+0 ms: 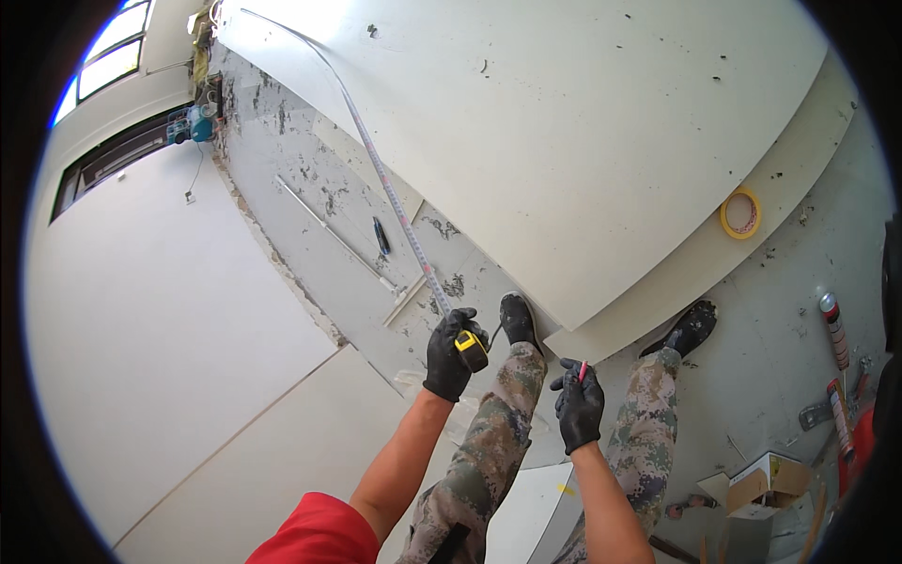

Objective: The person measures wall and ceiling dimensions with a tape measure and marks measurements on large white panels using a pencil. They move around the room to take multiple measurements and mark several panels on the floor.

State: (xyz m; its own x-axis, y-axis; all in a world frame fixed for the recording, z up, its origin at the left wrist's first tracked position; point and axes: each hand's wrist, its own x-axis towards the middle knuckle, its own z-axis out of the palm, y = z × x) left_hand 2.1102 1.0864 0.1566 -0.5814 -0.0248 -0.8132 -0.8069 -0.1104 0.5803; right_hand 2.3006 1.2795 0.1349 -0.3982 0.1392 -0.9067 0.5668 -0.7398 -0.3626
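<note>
My left hand (449, 355), in a black glove, is closed around a yellow and black tape measure (473, 352). Its long blade (381, 169) is pulled out and runs in a bow towards the far left corner of a large white board (583, 141). Also black-gloved, my right hand (580, 409) grips a thin pink stick (583, 371), perhaps a pencil or marker, between thumb and fingers. That hand hovers near the board's close corner, without touching it. A second white board (611, 338) lies under the first, its edge sticking out.
A yellow tape roll (725, 218) rests on the lower board. Left of the boards lie a utility knife (381, 236) and a long pole (324, 223). At right are a sealant tube (834, 331) and a cardboard box (766, 489). A teal machine (200, 124) stands at far left.
</note>
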